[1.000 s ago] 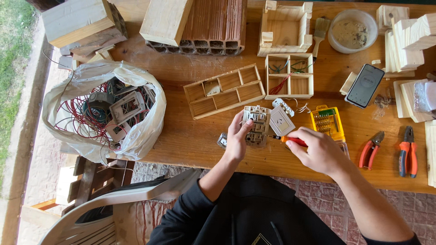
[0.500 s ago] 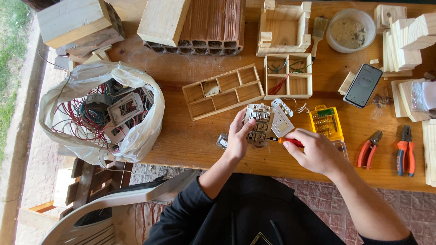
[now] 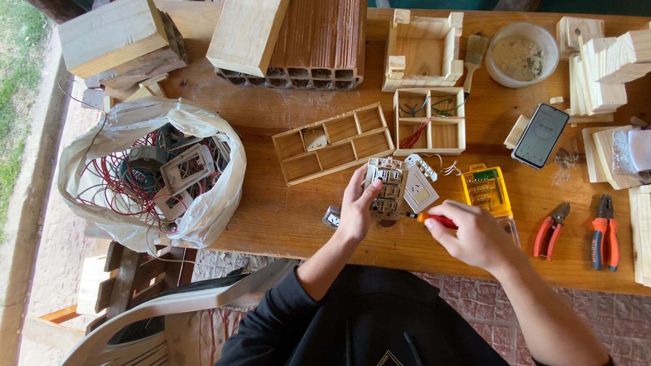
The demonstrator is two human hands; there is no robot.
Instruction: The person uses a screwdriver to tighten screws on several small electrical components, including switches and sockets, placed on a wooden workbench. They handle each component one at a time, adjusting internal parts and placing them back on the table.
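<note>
Plastic bag (image 3: 203, 203) of wires left; brick (image 3: 325, 41) top; 2 pliers (image 3: 576, 230) right; phone (image 3: 540, 135).

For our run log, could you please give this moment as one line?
left hand: grips switch module | right hand: holds orange-handled screwdriver, tip at module | site: wooden table

A wooden worktop (image 3: 271, 217) fills most of the view, lit by soft daylight. Below its near edge lies a floor of reddish paving bricks (image 3: 630, 318). At lower left, a white plastic chair (image 3: 183, 305) stands over wooden slats (image 3: 129, 278). A strip of green grass (image 3: 13, 102) runs along the left edge.
</note>
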